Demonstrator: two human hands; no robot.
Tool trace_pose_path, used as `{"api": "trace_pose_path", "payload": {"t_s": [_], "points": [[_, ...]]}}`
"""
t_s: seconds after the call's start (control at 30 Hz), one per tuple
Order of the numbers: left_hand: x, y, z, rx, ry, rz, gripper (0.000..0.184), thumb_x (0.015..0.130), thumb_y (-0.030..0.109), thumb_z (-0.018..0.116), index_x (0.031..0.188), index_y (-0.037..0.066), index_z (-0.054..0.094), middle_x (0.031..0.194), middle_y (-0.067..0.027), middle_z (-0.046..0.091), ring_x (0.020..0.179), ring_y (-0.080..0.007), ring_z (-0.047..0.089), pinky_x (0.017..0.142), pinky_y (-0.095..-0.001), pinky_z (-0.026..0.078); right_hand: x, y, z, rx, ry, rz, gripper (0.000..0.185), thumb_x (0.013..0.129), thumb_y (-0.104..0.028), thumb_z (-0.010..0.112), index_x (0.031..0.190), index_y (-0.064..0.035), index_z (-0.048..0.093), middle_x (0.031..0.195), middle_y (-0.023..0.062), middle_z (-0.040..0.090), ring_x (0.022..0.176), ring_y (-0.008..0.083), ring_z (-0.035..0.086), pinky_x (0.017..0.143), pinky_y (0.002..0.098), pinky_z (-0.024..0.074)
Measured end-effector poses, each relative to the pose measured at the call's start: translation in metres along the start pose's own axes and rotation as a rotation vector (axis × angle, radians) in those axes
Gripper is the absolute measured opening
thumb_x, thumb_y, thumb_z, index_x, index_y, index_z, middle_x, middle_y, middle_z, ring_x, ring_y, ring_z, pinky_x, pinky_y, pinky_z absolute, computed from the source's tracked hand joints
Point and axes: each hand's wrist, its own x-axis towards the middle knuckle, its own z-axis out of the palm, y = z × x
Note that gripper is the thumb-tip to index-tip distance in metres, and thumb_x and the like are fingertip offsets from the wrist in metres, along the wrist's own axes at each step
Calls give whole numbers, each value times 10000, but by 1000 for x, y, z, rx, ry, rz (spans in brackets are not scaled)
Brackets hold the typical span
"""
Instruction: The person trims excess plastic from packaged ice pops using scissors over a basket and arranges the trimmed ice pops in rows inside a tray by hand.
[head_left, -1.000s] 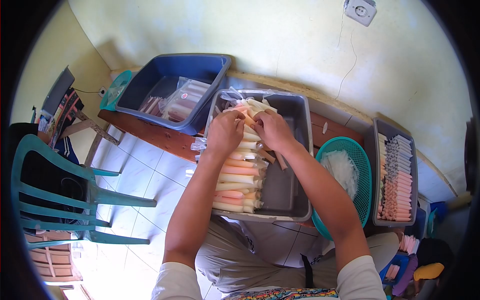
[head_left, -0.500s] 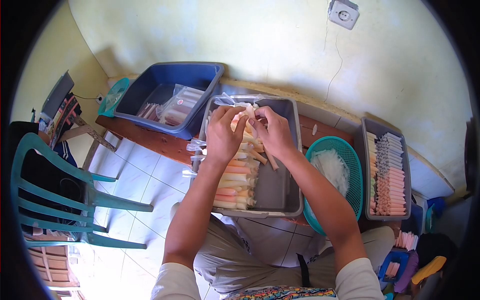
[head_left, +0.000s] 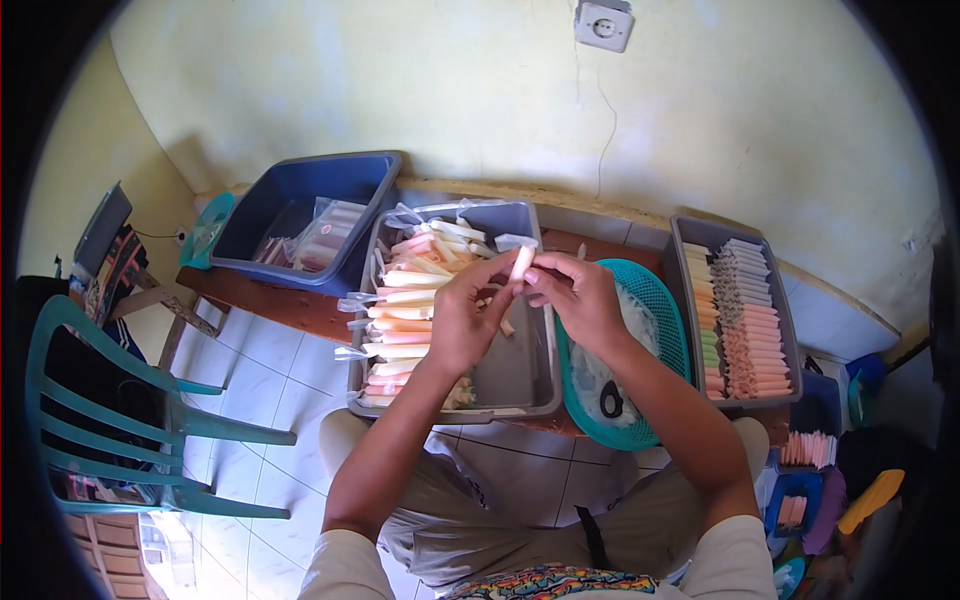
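Observation:
Between my two hands, above the right part of the grey tub (head_left: 490,413), is a cream-coloured filled plastic tube (head_left: 522,264) with a clear loose end at its top. My left hand (head_left: 470,308) pinches it from the left. The fingers of my right hand (head_left: 580,292) close on it from the right. Many pink, orange and cream tubes (head_left: 400,325) lie stacked along the left side of the tub, and more (head_left: 440,240) lie loosely at its far end.
A teal basket (head_left: 675,330) with clear plastic and black-handled scissors (head_left: 611,400) stands right of the tub. Beyond it is a grey tub of tubes (head_left: 745,320). A blue tub (head_left: 300,190) stands left, near a green chair (head_left: 110,400). Part of a person (head_left: 880,500) shows lower right.
Both hands have come away from the far-end pile towards the tub's right side, with one tube now raised between them. The view has swung right, and the scissors have come into sight.

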Motion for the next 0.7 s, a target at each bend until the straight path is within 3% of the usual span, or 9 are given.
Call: {"api": "trace_pose_path", "payload": {"t_s": [0.33,0.43,0.53,0.6,0.7], "points": [[-15,11,50,69,-183,107,455,958,-39,759,1397,70,708,1127,-125,775,992,-189,766,863,-330,608,-45,3,-67,-69,102,-76,255,1043,-215,742,1148,10,797,932,95,799,788,119,755,682,252,585],[-18,9,53,72,-141,168,451,926,-25,780,1355,104,732,1032,-153,780,862,-249,774,777,-362,609,-50,9,-75,-162,83,-131,254,1046,-226,739,1144,-3,808,901,84,783,749,96,698,666,253,549],[-19,12,50,127,-192,152,448,926,-26,778,1350,111,740,1005,-153,780,824,-257,756,737,-370,588,-54,15,-78,-52,61,-24,254,1046,-237,741,1152,-18,815,907,62,779,755,79,661,668,248,521],[-19,12,47,165,-239,74,439,943,0,788,1370,88,738,1104,-146,804,909,-203,752,827,-344,584,-56,17,-80,104,66,80,244,1048,-233,739,1140,-24,824,918,32,772,771,72,659,667,241,518],[-19,13,45,235,-236,124,436,925,-1,800,1350,87,752,1068,-134,807,884,-220,744,816,-341,578,-59,12,-84,248,144,144,243,1052,-230,735,1148,-27,827,926,16,762,781,66,642,664,239,515]]}}
